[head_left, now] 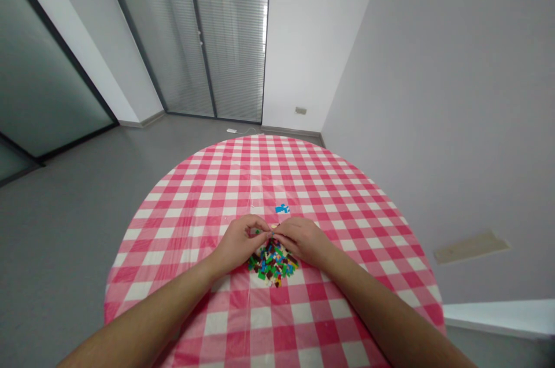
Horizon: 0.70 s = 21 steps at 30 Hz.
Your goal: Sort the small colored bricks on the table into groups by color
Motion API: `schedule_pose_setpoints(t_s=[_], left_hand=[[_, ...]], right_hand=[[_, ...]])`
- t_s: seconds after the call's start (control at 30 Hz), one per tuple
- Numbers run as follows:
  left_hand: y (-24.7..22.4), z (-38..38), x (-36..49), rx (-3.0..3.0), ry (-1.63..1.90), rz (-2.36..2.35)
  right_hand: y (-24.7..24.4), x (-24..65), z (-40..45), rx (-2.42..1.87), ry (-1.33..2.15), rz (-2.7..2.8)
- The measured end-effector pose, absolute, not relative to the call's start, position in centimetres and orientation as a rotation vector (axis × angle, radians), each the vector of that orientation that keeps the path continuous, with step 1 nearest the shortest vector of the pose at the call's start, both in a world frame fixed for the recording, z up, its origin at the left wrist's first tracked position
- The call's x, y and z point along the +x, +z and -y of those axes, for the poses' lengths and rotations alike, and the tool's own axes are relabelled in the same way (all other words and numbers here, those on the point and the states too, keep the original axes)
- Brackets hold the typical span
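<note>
head view shows left hand [237, 243] and right hand [303, 239], fingers [262, 225] pinched together over a heap of plastic bricks [272, 264].

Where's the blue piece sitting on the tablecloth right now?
In the head view, the blue piece lies on the pink-checked tablecloth, just beyond the right hand and past the heap of small coloured pieces.

Small plastic bricks [273, 264] — multicoloured, heaped

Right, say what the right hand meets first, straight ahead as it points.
Probably the left hand: the right hand points at its fingertips, above the pile of small coloured pieces; depth is unclear.
</note>
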<state>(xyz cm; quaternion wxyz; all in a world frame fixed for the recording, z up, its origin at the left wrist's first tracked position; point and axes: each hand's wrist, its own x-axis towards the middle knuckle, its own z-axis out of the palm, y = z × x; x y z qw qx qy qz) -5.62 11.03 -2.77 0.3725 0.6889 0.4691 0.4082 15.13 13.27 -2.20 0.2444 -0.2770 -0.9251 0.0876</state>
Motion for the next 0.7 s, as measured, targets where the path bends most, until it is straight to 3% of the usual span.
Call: schedule_pose_setpoints(t_s=[0.47,0.7], left_hand=[[-2.3,-11.0,-5.4,1.753,1.024,-1.193],[-2.3,-11.1,-5.7,1.769,1.024,-1.3]], right_hand=[[-1.4,15.1,-13.3,-0.947,0.369,2.435],[-1.3,17.0,-15.2,-1.357,0.257,2.199]])
